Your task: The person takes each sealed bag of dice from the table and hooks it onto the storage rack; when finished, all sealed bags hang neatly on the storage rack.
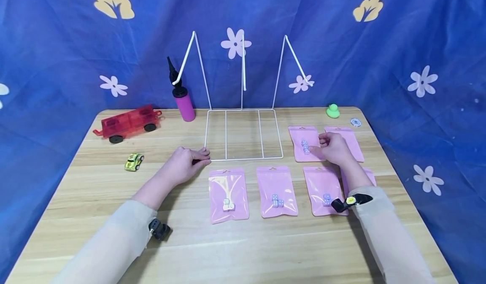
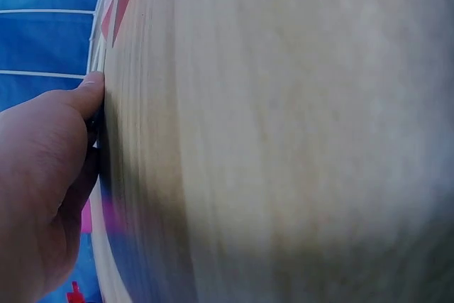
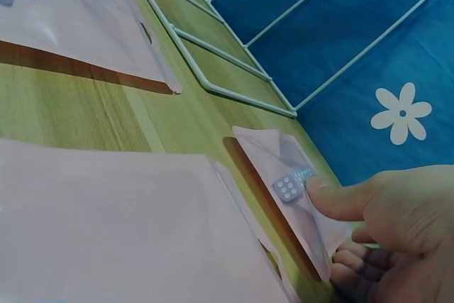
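Observation:
At the front left corner of a white wire rack (image 1: 243, 159), my left hand (image 1: 186, 163) pinches the wire between thumb and fingers. The left wrist view shows that thumb (image 2: 91, 94) lying along the rack's edge. My right hand (image 1: 332, 148) grips the right side of a pink zip bag (image 1: 298, 134) holding light purple dice (image 1: 305, 147). In the right wrist view, the thumb (image 3: 337, 200) presses beside the dice (image 3: 287, 188), with the other fingers curled at the bag's edge. Another pink bag (image 1: 353, 142) lies partly hidden behind this hand.
Nearer me lie pink bags with dice: left (image 1: 228, 187), middle (image 1: 277, 182), right (image 1: 320, 182), plus one (image 1: 368, 174) under the right forearm. Around are a red toy wagon (image 1: 129, 123), yellow car (image 1: 134, 162), purple pump (image 1: 185, 106), green duck (image 1: 333, 111) and round chip (image 1: 355, 122).

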Demonstrator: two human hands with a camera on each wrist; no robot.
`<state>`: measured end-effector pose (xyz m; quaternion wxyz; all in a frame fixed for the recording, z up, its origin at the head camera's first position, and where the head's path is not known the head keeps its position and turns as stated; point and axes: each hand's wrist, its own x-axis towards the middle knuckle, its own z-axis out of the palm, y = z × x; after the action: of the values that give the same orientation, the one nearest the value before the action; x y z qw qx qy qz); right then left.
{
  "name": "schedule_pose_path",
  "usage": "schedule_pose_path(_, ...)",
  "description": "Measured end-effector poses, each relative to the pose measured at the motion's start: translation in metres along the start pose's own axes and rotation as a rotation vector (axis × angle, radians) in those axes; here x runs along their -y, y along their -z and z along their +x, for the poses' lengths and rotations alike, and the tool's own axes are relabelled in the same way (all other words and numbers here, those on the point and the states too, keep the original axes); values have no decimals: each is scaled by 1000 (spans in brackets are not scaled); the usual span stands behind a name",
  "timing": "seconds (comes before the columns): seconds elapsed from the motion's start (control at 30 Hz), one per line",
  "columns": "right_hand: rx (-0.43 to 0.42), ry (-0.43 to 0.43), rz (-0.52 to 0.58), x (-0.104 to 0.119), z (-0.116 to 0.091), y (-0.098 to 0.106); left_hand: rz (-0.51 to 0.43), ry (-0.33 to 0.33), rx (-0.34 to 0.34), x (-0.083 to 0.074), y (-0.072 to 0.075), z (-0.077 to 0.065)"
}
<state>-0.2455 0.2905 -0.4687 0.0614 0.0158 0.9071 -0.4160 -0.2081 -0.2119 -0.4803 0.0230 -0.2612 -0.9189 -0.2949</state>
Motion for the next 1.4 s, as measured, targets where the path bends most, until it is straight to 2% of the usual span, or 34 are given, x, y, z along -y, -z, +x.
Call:
schedule_pose_path(0.37, -1, -167, -94, 15, 2, -3, 24, 14, -13, -1, 0, -2)
schedule_pose_path(0.5, 15, -238, -76, 22, 3, -5, 13, 4, -26, 0, -1, -4)
schedule_pose_path(0.77, 29, -310, -68, 27, 11, -11, 13, -4, -46, 1, -1, -6)
schedule_pose_path(1.03, -39, -292, -4, 23, 9, -5, 27, -14, -53, -3, 0, -5)
schedule_pose_path(1.4, -77, -234, 58, 28, 2, 2, 9, 7, -25, -3, -2, -4)
